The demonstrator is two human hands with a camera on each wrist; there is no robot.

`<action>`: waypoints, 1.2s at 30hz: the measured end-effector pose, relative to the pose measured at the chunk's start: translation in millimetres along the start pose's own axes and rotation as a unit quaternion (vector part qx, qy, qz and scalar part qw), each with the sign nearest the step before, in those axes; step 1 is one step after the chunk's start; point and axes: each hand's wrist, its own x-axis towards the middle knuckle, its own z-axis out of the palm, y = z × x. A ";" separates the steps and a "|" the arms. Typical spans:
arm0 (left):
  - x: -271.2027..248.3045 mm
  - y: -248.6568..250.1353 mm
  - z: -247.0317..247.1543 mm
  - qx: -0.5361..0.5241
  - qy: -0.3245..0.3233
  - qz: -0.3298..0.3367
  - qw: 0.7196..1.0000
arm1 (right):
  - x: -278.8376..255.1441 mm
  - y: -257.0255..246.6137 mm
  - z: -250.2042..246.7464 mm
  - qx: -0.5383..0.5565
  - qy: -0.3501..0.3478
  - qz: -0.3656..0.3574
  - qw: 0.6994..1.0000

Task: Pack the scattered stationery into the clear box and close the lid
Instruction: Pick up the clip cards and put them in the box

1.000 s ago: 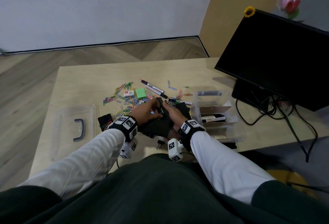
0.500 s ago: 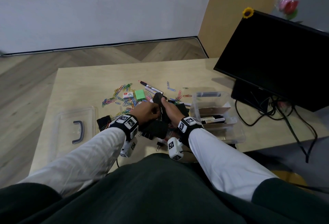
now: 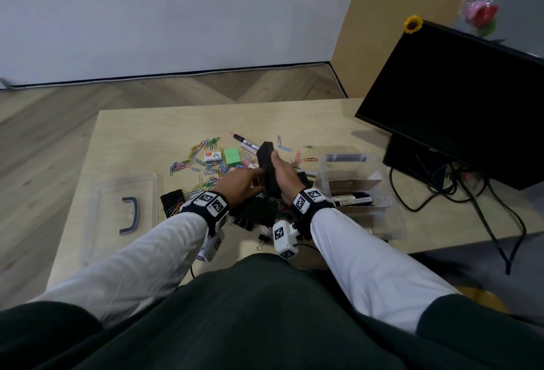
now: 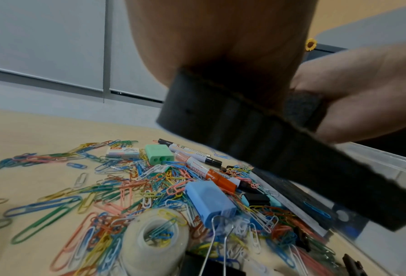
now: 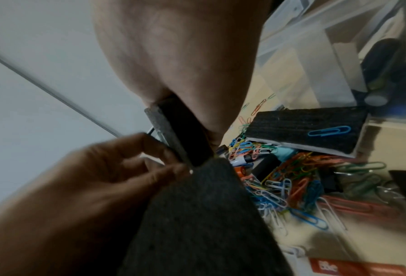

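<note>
While the right hand grips a long black felt-faced eraser block and holds it up on end above the pale wooden desk, the left hand reaches in from the side, its fingertips pinched at the block's edge. In the right wrist view something small and metallic sits between those fingertips and the block, but I cannot tell what it is.

Under the hands lies the scatter of stationery: a heap of coloured paper clips, a mint green pencil sharpener, a blue sharpener, a small white box of staples, several marker pens with orange and black barrels, and a roll of clear tape with clips lying in its core. A second black eraser block lies flat on the desk just beside the box, with one blue paper clip resting on its felt.

To the right of the hands stands the clear plastic box, open, with a black marker and cardboard pieces already inside. Its clear lid with the grey handle lies flat on the left part of the desk, well apart from the box. A black monitor stands at the right end of the desk, a small yellow sunflower ornament on its top corner and dark cables trailing beneath it.
</note>
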 end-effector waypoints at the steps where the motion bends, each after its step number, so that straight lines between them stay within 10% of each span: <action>1: -0.6 -2.1 0.5 0.000 -0.007 -0.007 1.000 | -8.8 -10.1 1.1 0.004 0.000 -0.008 1.000; 10: -5.6 -0.9 -2.0 -0.044 0.078 -0.033 0.995 | -22.6 -13.4 0.1 -0.038 -0.029 -0.054 0.997; 36: 19.5 15.0 -3.9 -0.039 -0.087 -0.186 0.978 | -24.0 -50.7 -64.0 -0.027 -0.049 -0.086 0.995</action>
